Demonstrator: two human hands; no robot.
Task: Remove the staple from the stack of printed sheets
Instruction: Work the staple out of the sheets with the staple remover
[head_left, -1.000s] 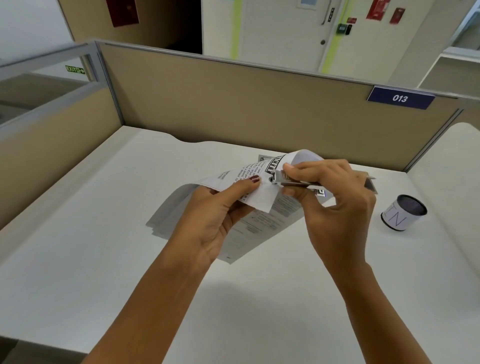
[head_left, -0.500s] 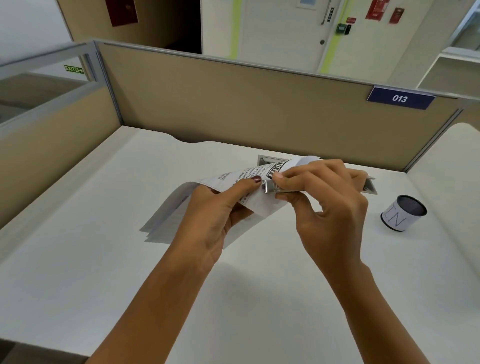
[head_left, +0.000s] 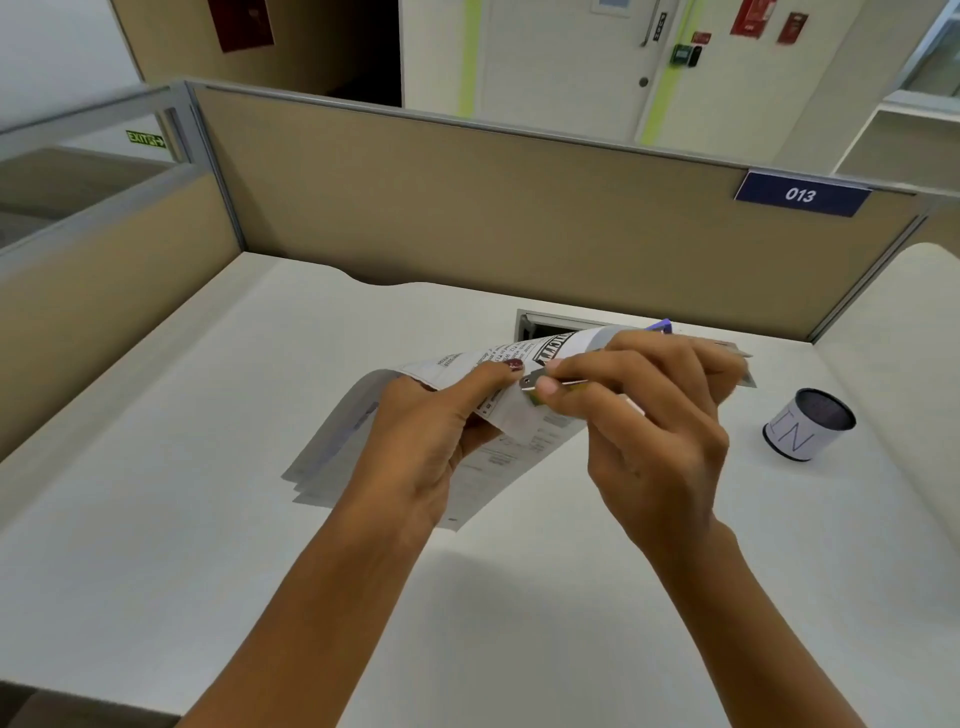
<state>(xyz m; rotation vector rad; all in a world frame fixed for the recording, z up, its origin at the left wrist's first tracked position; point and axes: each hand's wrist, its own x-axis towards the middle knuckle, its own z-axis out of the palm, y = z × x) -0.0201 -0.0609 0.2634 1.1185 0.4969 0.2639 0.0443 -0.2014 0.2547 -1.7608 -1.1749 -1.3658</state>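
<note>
Our left hand (head_left: 415, 441) grips the stack of printed sheets (head_left: 332, 447), thumb on top; our right hand (head_left: 660, 447) pinches a small metal tool (head_left: 530, 382) at its corner.

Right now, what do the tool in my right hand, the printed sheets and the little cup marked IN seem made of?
Tool: likely bare metal, its silvery tip glints past the right hand. Sheets: thin matte paper, white with black print, bending freely in the left hand. Cup: matte white paper or card outside, hand-lettered; dark inside, material unclear.
</note>
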